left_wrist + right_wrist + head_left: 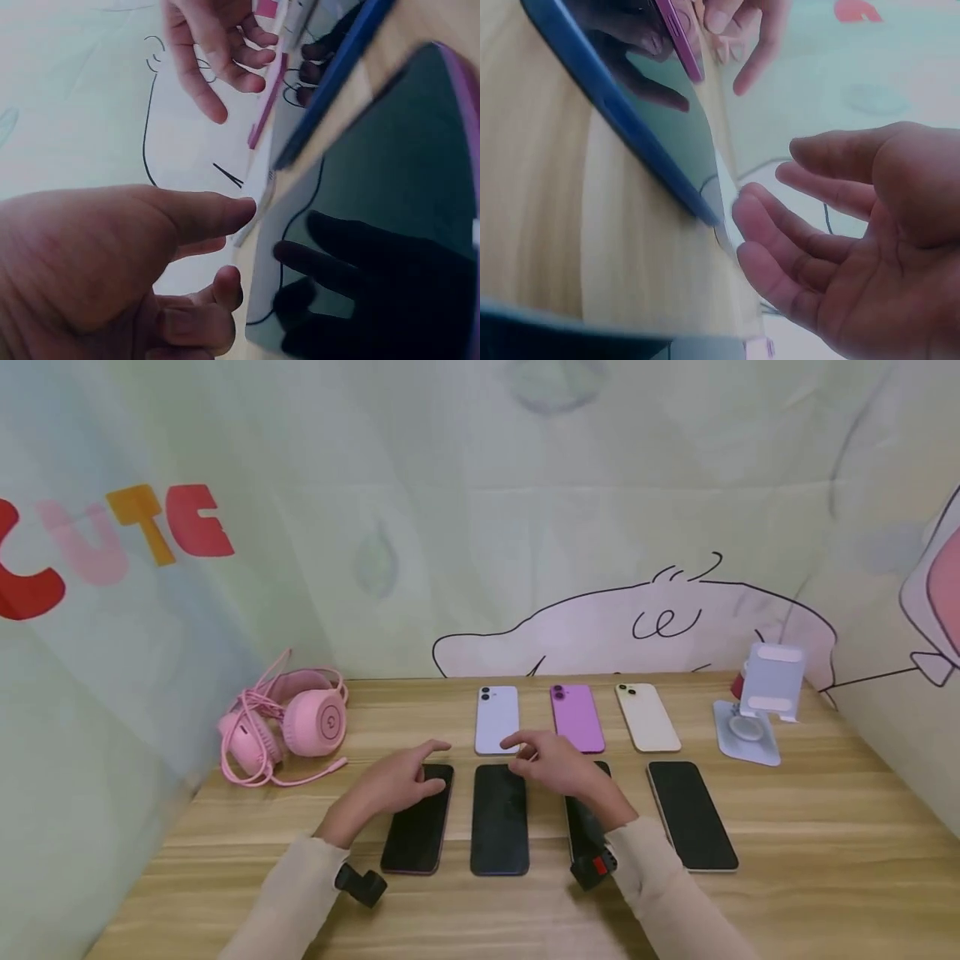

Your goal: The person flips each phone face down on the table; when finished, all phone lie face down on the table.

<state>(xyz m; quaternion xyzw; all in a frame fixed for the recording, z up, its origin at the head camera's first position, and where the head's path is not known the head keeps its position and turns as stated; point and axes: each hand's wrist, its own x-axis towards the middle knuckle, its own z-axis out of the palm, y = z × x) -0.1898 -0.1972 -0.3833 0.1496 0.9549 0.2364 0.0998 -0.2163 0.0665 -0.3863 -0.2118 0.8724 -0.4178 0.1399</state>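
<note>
In the head view, the word CUTE (pixel 108 553) reads across the left of the patterned backdrop (pixel 315 543): a red C (pixel 32 595), a pale pink U (pixel 99 567), an orange T (pixel 142 508) and a red E (pixel 187 527) (the C is cut by the picture's edge). A round mark (pixel 330 722) on an ear cup (pixel 309 727) of the pink headset (pixel 302 717) is too small to read.

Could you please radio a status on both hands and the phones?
Left hand, right hand: both empty. Four front phones screen-up; three rear phones camera-side up. Right arm partly hides one front phone.
</note>
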